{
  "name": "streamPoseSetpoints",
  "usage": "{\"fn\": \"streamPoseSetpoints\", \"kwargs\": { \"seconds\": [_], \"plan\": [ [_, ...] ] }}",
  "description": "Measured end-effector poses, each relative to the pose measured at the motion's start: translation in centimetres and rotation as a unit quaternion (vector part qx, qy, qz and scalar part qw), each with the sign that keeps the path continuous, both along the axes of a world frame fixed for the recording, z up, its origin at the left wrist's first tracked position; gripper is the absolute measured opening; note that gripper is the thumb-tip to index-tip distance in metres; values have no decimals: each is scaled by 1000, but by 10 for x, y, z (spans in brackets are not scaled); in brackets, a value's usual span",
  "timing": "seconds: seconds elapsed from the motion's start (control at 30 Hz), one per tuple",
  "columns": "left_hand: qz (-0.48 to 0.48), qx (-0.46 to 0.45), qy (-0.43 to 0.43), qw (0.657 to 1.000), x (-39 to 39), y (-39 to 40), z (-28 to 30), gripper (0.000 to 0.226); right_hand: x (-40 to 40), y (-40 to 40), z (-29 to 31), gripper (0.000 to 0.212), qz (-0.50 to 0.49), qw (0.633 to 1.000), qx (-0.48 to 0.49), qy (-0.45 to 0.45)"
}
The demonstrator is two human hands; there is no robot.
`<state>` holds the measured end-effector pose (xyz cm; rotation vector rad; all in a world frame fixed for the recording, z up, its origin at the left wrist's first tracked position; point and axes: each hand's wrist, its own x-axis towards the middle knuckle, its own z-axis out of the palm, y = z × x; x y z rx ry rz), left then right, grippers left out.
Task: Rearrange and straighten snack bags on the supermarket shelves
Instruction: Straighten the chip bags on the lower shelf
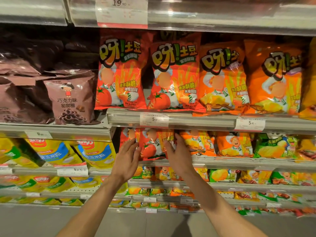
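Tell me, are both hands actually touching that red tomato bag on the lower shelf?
Touching. The head view shows the left hand with its fingers against the bag's left edge and the right hand flat on the right side of the red tomato bag.

Long metal shelves run across in rows, one above the other. White price tags sit in their clear front strips. A bigger tag hangs up top. Below is a plain grey floor. Bright light shines on the strips.

left hand, right hand, fingers straight
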<state>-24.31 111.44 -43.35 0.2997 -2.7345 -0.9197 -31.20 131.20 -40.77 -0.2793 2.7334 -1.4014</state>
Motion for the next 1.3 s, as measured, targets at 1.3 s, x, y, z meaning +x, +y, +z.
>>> {"fn": "streamPoseSetpoints", "kwargs": {
  "seconds": [1.3],
  "plan": [
    [3,-178,-21,984,-42,46,-11,64,-19,87,-35,70,79,954,262,119]
  ]
}}
